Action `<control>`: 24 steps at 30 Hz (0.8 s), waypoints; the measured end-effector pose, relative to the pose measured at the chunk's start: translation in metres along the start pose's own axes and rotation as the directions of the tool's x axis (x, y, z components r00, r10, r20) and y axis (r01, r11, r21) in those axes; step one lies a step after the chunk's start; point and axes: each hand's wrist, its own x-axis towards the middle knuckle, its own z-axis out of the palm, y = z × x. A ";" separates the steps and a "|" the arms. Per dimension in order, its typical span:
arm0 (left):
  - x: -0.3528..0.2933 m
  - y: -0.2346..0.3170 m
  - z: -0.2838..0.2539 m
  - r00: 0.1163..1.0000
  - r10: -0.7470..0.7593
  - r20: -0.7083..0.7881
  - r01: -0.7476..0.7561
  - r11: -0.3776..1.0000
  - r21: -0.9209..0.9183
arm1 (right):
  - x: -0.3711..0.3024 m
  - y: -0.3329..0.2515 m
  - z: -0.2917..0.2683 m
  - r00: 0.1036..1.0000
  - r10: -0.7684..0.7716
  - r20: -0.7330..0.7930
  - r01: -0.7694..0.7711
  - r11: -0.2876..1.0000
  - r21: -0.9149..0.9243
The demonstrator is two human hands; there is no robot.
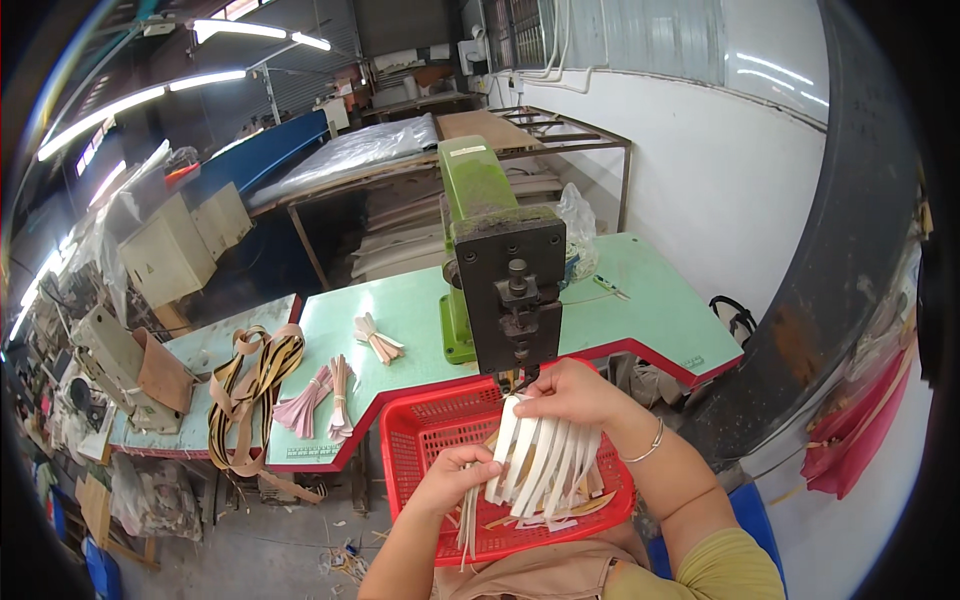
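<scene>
White strips (545, 460) fan out below the black machine head (508, 290), and in the head view we've got both hands on them! The right hand (575, 398) pinches their gathered top ends, right up near the machine's lower parts; the left hand (452, 482) has thumb and fingers closed on the fan's left edge. Underneath, the red basket (402, 450) holds loose strips (590, 508). So where's the danger? Those right fingertips, we'd say: we can't tell whether they touch the metal, but if the head worked with them so near, they could be caught. And watch the fan: its lower ends hang free and spread, so a slack right pinch could let pieces slip, twist or drop among the loose ones. We can't see what bears the basket, either; a bump against the green tabletop (410, 315) might jolt it.
</scene>
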 end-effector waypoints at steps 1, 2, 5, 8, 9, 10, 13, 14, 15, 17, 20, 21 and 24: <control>0.003 -0.003 0.001 0.999 0.035 0.006 -0.035 0.998 0.048 | 0.001 -0.004 -0.002 1.000 0.020 0.008 -0.019 0.993 -0.115; 0.007 -0.004 0.003 0.997 0.067 0.026 -0.069 0.993 0.096 | 0.007 0.007 -0.005 1.000 0.022 0.002 -0.022 0.993 -0.117; 0.019 0.014 0.017 0.992 0.115 -0.046 -0.110 0.988 0.105 | 0.028 0.039 -0.014 0.998 -0.044 0.048 0.045 0.999 -0.022; 0.035 0.025 0.024 0.979 0.139 -0.151 -0.115 0.981 0.155 | 0.030 0.020 -0.018 0.990 -0.101 0.094 0.104 0.994 -0.029; 0.037 0.027 0.029 0.975 0.129 -0.183 -0.090 0.973 0.211 | 0.030 0.015 -0.018 0.990 -0.105 0.095 0.109 0.993 -0.033; 0.041 0.026 0.029 0.974 0.136 -0.183 -0.096 0.973 0.212 | 0.031 0.011 -0.018 0.981 -0.164 0.102 0.163 0.987 0.017; 0.042 0.020 0.038 0.941 0.229 -0.249 -0.172 0.958 0.229 | 0.025 0.015 -0.023 0.986 -0.139 0.089 0.143 0.989 -0.035; 0.042 0.016 0.041 0.933 0.235 -0.273 -0.183 0.962 0.203 | 0.022 0.018 -0.025 0.996 -0.065 0.068 0.074 0.988 -0.134; 0.041 0.011 0.040 0.921 0.240 -0.307 -0.194 0.965 0.174 | 0.017 0.016 -0.023 0.994 -0.070 0.078 0.081 0.987 -0.138; 0.042 0.006 0.040 0.911 0.253 -0.326 -0.224 0.967 0.125 | -0.001 0.011 -0.013 0.887 -0.215 -0.408 0.186 0.976 -0.110; 0.043 0.007 0.046 0.882 0.311 -0.353 -0.283 0.950 0.131 | -0.021 0.042 0.019 0.541 -0.212 -0.814 0.223 0.969 -0.105; 0.046 0.005 0.048 0.886 0.311 -0.345 -0.284 0.950 0.127 | -0.034 0.057 0.029 0.653 -0.129 -0.747 0.120 0.991 -0.066; 0.048 -0.002 0.049 0.875 0.345 -0.341 -0.324 0.939 0.119 | -0.040 0.093 0.062 0.862 -0.028 -0.507 0.098 0.989 0.113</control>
